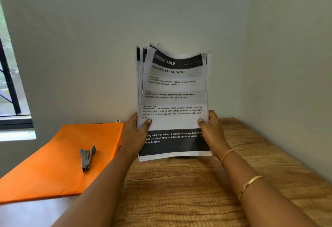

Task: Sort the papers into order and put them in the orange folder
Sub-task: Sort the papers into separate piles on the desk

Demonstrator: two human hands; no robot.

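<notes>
Upright, papers (173,101) gripped at side edges by left hand (133,133), right hand (213,133) fingers (200,120); bottom edge near table (179,191).

**Colours and patterns, head view**

Papers (173,101): white sheets with black print. A dark charcoal band runs across the top with white lettering. A second charcoal block at the bottom also carries white lettering. Pale grey shaded strips sit between the text blocks.

Folder (62,155): uniform bright orange.

Stapler (87,158): silver metal body, blue caps at the far end.

Table (179,191): light brown wood grain with darker streaks running across.

Wall (107,29): flat pale grey-white.

Window frame (10,90): black, with blurred green behind the glass.

Sill (18,135): white.

Bangles (250,183): gold, plain.
</notes>
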